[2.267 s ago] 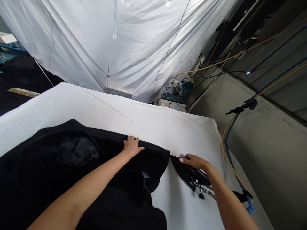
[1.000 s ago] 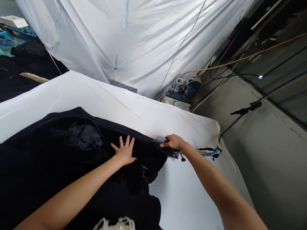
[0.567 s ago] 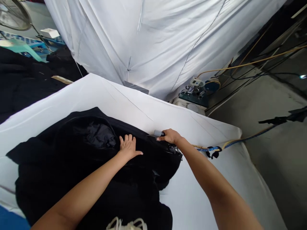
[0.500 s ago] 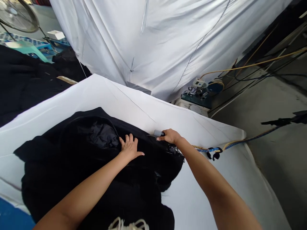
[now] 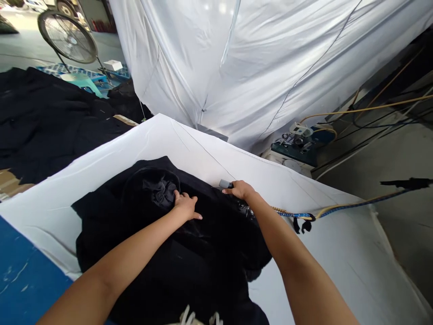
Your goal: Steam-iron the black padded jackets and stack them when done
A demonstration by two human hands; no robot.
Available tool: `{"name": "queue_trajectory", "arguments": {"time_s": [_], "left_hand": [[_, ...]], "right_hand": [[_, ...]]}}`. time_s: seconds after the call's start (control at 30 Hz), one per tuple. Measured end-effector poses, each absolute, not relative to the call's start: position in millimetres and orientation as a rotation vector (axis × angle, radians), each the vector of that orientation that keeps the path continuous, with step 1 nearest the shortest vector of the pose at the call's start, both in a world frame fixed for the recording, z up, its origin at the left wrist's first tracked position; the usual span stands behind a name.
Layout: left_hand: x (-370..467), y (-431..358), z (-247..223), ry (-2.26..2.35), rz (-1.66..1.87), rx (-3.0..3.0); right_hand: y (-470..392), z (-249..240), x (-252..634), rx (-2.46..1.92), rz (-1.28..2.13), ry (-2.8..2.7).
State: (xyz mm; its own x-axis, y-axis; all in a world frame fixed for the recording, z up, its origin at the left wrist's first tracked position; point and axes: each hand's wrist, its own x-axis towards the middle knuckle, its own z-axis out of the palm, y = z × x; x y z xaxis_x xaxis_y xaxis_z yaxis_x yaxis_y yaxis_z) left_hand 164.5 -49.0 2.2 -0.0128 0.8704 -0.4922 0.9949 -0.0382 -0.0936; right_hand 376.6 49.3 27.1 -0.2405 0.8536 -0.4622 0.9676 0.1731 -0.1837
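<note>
Head view: most of the black garment [image 5: 206,266] lay left of and nearer than the right hand [image 5: 241,189], on a white-covered table [image 5: 352,253], its far edge slanting down rightward. The left hand [image 5: 186,207] rested on it, unclenched, beside crumpled, faintly glossy lining [image 5: 163,193]; the right clasped a steam iron [image 5: 226,184] along that edge. White sheeting [image 5: 189,58] hung beyond.

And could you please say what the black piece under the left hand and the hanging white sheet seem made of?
Black piece: mostly matte fabric, given its crumpled folds; fibre unclear. Hanging white sheet: perhaps thin plastic or synthetic cloth, since its folds show a sheen.
</note>
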Motion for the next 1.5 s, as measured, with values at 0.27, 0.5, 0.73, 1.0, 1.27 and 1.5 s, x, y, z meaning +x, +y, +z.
{"name": "queue_trajectory", "arguments": {"time_s": [0.27, 0.5, 0.73, 1.0, 1.27, 1.5], "left_hand": [[101, -12, 23, 1.900, -0.485, 2.028], [34, 10, 37, 1.623, -0.182, 1.952], [-46, 89, 25, 2.072, -0.059, 1.815], [-71, 106, -12, 1.599, -0.087, 2.004], [-73, 113, -33, 1.764, -0.067, 1.945], [-70, 119, -29, 1.797, 0.025, 1.871]], "right_hand": [[62, 27, 339, 1.738, -0.618, 2.187], [85, 34, 273, 1.705, -0.626, 2.173], [101, 38, 211, 1.726, -0.627, 2.117], [99, 50, 189, 1.427, -0.508, 2.247], [102, 51, 190, 1.425, -0.528, 2.212], [128, 49, 162, 1.669, -0.535, 2.138]]}}
